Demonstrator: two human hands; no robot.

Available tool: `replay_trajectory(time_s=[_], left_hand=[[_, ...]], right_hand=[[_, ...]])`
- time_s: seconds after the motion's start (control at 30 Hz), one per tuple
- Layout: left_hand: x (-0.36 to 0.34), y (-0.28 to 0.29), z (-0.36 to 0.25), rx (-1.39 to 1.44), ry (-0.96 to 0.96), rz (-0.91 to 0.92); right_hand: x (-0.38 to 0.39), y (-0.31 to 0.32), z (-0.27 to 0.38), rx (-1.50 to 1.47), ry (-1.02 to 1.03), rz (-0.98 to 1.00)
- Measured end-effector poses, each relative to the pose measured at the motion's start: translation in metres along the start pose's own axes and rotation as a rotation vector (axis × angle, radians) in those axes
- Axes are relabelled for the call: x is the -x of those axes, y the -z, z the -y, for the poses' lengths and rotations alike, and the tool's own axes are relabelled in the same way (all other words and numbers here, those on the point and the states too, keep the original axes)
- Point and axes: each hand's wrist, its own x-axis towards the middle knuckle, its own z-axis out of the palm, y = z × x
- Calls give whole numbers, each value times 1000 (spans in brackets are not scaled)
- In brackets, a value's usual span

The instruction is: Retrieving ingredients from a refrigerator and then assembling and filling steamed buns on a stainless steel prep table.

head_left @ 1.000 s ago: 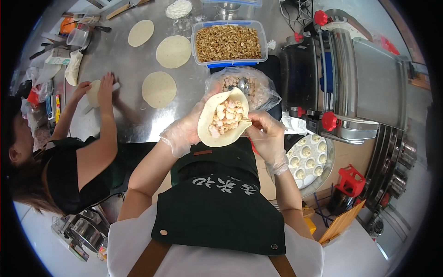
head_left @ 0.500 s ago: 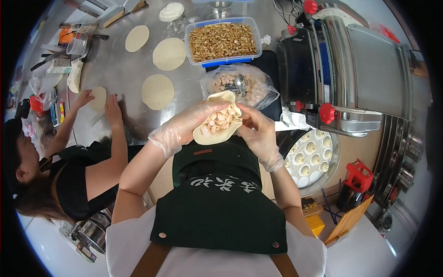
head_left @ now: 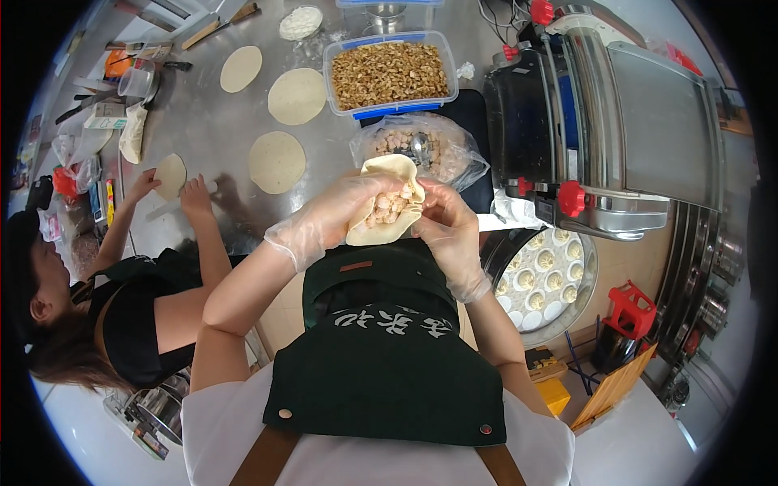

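While the round of pale dough heaped with chopped pinkish filling (head_left: 387, 206) is cupped above the dark green apron (head_left: 389, 356), clear of the bench, it rests in the left hand (head_left: 328, 220), which wears a clear plastic glove and curls under and around it. The right hand (head_left: 450, 235), gloved the same way, has its fingertips closed on the right-hand rim, pinching it inward. The wrapper looks well filled, so in my judgement a hard pinch could squeeze filling out over the seam or tear the thin dough, and slippery gloves could let the fold slip open; anything that drops would land on the apron or the floor rather than on the bench.

Just beyond the hands, near the bench's front edge, a clear plastic bag of diced filling with a metal spoon in it (head_left: 421, 150) lies on a dark mat. Behind it a clear rectangular tub with a blue rim, full of brown chopped pieces (head_left: 389, 74), stands toward the far edge. The stainless-steel bench (head_left: 211, 121) carries three flat dough rounds (head_left: 277, 160) on its left half, and a co-worker's hands (head_left: 182, 186) press a fourth at the left edge. A small bowl of white flour (head_left: 300, 22) and assorted tools sit at the far left corner. A steel dough-rolling machine with red knobs (head_left: 600, 121) fills the right end, and below it a round tray of finished white dumplings (head_left: 543, 279) sits low beside a red stool (head_left: 630, 312).
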Motion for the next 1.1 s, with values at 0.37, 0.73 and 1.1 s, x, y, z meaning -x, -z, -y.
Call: replay_trajectory(time_s=[0.37,0.73,1.1], left_hand=[[7,-13,-9,-136,-20,-16],[3,-11,-9,-225,-42,18],[12,-24,-22,-560,-63,3]], right_hand=[[5,-1,-2,-46,43,-41],[7,2,-3,322,390,-45],[0,7,5,36,-52,-46]])
